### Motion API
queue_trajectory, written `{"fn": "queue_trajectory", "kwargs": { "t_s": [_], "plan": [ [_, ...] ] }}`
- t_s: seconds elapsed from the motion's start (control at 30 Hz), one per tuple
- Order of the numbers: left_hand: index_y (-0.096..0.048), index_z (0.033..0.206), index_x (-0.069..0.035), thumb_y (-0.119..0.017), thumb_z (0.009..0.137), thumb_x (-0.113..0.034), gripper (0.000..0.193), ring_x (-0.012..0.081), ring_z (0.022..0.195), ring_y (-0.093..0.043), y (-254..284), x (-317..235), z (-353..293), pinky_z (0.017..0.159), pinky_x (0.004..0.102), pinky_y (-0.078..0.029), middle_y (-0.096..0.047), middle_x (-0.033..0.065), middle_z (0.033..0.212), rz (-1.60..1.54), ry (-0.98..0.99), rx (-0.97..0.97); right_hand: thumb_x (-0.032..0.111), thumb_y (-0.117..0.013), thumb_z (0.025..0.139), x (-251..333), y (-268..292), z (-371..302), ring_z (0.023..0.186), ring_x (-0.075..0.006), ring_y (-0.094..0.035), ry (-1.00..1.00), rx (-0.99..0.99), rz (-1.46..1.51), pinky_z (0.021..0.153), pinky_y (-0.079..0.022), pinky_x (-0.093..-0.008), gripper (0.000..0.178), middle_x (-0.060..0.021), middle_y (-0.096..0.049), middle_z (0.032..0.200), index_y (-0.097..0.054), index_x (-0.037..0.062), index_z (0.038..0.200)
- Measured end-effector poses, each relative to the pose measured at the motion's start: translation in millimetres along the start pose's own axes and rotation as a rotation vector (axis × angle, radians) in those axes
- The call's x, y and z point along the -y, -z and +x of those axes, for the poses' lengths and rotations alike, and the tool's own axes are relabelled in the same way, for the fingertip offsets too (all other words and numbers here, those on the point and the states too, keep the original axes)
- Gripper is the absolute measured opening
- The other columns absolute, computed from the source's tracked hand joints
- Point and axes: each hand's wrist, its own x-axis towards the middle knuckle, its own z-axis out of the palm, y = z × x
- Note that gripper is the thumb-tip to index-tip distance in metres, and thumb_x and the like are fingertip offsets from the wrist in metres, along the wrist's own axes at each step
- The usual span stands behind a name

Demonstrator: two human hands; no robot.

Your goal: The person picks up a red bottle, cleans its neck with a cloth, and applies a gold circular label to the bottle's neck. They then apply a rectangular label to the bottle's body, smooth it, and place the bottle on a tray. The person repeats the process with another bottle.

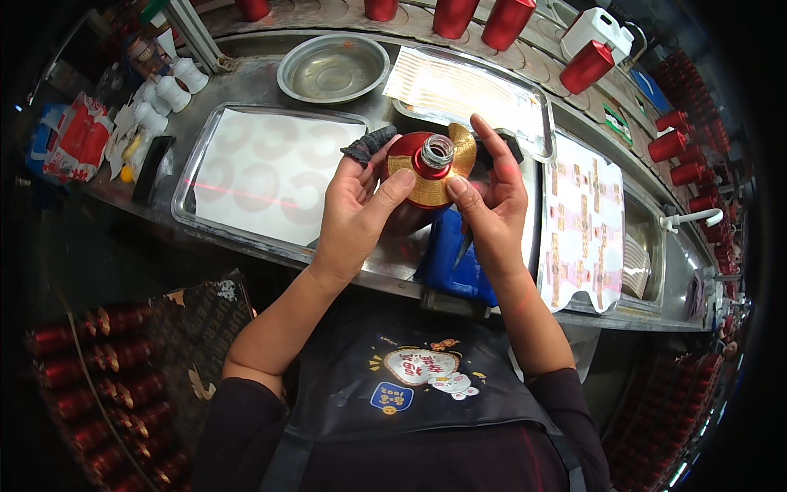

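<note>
Both my hands are raised over the metal worktop around a red bottle with a bare, threaded glass neck. A gold curved label lies on the bottle's shoulder, and its right end stands up beside the neck. My left hand grips the bottle's left side, thumb on the gold; dark wrapping covers one finger. My right hand has its thumb on the label's right part and its index finger stretched up. Dark wrapping shows there too. A thin pointed thing shows below the right palm; its kind is unclear.
A tray with a white label sheet lies left, near a round metal basin. More label sheets lie behind and right. A blue block-like thing sits at the front edge. Red bottles stand on the conveyor.
</note>
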Motion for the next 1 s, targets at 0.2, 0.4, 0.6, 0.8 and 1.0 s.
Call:
{"fn": "queue_trajectory", "kwargs": {
  "t_s": [0.2,0.4,0.6,0.8,1.0],
  "plan": [
    [-0.045,0.140,0.003,-0.069,0.097,-0.016,0.053,0.0177,0.124,-0.056,-0.8,0.3,-1.2,0.107,0.0316,-0.044,-0.057,0.0158,0.137,-0.004,-0.001,-0.001,0.001,-0.066,0.094,0.7,-1.1,-0.5,0.113,-0.0184,-0.065,-0.002,-0.019,-0.021,0.092,-0.056,-0.0266,0.067,-0.0186,-0.039,0.154,-0.034,-0.0034,0.153],
    [-0.047,0.138,0.003,-0.068,0.098,-0.016,0.050,0.0171,0.122,-0.057,-1.3,-1.0,-1.2,0.106,0.0314,-0.045,-0.059,0.0151,0.135,-0.002,-0.014,-0.007,0.003,-0.069,0.093,-1.2,-1.2,-1.4,0.108,-0.0148,-0.066,-0.055,-0.040,0.026,0.086,-0.055,-0.0235,0.067,-0.0180,-0.042,0.152,-0.037,-0.0021,0.152],
    [-0.049,0.135,0.003,-0.068,0.098,-0.014,0.045,0.0161,0.118,-0.060,-4.1,-1.0,-0.2,0.104,0.0315,-0.047,-0.062,0.0146,0.131,0.024,-0.020,-0.001,0.006,-0.073,0.091,-7.7,-4.5,-1.3,0.088,-0.0056,-0.065,0.017,-0.086,-0.041,0.069,-0.052,-0.0165,0.066,-0.0147,-0.048,0.148,-0.043,-0.0006,0.149],
    [-0.052,0.133,0.002,-0.067,0.098,-0.015,0.041,0.0153,0.115,-0.061,-3.3,-3.2,0.7,0.100,0.0297,-0.049,-0.064,0.0135,0.127,-0.006,-0.007,-0.016,0.006,-0.075,0.089,-8.2,-6.8,-2.7,0.089,-0.0056,-0.065,0.029,-0.114,-0.025,0.067,-0.052,-0.0159,0.068,-0.0145,-0.049,0.147,-0.043,-0.0012,0.148],
    [-0.054,0.133,0.001,-0.064,0.099,-0.016,0.039,0.0161,0.119,-0.059,-4.5,-4.0,2.4,0.107,0.0325,-0.042,-0.064,0.0123,0.128,0.009,0.044,-0.046,0.006,-0.078,0.086,-7.9,-5.0,-3.6,0.090,-0.0058,-0.065,0.024,-0.077,-0.125,0.062,-0.049,-0.0149,0.069,-0.0151,-0.047,0.149,-0.044,-0.0027,0.146]
  ]
}}
